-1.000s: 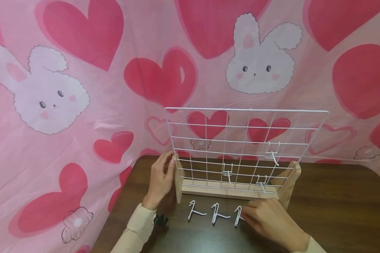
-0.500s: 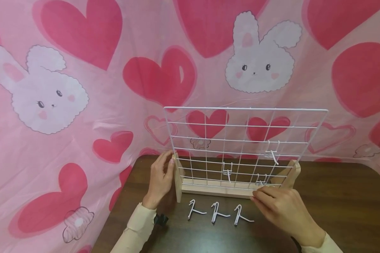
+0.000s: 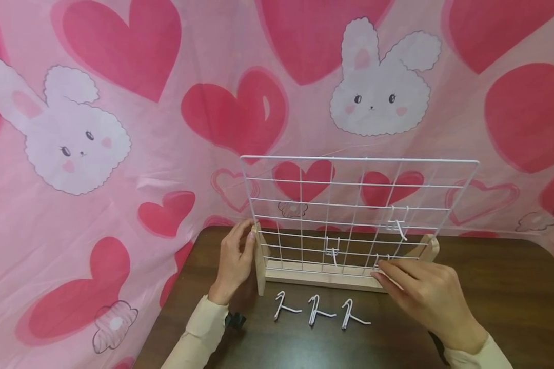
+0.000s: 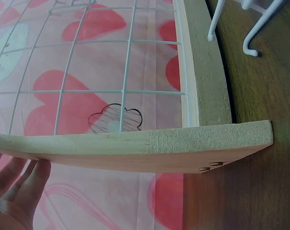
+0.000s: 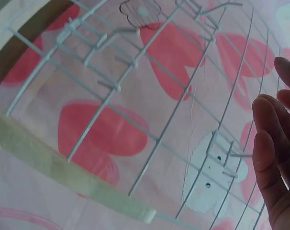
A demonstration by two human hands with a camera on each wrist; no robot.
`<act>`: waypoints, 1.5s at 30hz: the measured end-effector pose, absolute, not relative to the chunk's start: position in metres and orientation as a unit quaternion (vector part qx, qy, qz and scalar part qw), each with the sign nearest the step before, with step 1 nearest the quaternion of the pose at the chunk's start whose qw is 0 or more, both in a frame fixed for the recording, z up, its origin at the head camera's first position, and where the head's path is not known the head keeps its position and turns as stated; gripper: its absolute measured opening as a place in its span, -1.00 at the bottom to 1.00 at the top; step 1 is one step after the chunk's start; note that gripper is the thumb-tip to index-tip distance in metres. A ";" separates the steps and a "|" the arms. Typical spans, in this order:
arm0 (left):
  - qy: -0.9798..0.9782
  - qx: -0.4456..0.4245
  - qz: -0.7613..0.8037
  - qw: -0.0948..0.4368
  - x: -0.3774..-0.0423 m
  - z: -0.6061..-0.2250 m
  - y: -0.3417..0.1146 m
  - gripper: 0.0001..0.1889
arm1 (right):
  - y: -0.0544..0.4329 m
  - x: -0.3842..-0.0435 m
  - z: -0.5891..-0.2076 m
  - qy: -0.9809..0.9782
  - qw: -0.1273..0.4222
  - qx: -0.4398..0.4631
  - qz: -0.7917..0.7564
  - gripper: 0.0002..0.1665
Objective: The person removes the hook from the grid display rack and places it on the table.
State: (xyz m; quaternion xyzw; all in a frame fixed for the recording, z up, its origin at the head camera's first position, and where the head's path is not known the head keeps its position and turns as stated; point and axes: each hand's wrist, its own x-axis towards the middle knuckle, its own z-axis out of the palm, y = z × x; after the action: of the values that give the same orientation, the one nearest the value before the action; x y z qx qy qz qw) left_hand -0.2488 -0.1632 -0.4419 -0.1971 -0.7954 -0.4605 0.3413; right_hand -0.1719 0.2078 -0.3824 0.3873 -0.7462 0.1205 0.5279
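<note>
Lower right, the right hand (image 3: 429, 294), loosely bent with nothing visibly grasped, hovers before the wire grid (image 3: 360, 159); the lowest hook (image 5: 94, 47) sits just behind its fingertips. Left hand (image 3: 235, 257) rests ungrasping against the side panel (image 3: 259, 269). Likely adjusting that hook, calling for a careful pinch.

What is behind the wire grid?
Through the wire grid show the table and pink heart-print cloth; the right hand hides what lies behind its lower right part.
</note>
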 end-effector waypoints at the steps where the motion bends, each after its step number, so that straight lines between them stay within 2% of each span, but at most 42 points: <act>1: -0.795 -0.197 -0.460 0.342 -0.249 -0.442 -0.163 -0.71 | 0.209 -0.172 -0.381 -0.745 0.533 0.383 0.121 -0.41; 12: -0.795 -0.195 -0.464 0.338 -0.249 -0.442 -0.162 -0.71 | 0.226 -0.182 -0.373 -0.720 0.591 0.331 0.152 -0.38; 25: -0.800 -0.190 -0.455 0.342 -0.248 -0.444 -0.163 -0.71 | 0.225 -0.185 -0.363 -0.743 0.579 0.303 0.148 -0.28; 45: -0.800 -0.192 -0.456 0.340 -0.248 -0.442 -0.162 -0.71 | 0.223 -0.198 -0.365 -0.744 0.566 0.305 0.180 -0.38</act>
State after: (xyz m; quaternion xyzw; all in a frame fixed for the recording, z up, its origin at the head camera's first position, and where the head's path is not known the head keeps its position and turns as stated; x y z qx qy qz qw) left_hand -0.2480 -0.1624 -0.4417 -0.1921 -0.7996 -0.4563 0.3400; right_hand -0.1984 0.2235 -0.3650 0.3053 -0.7441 0.1796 0.5664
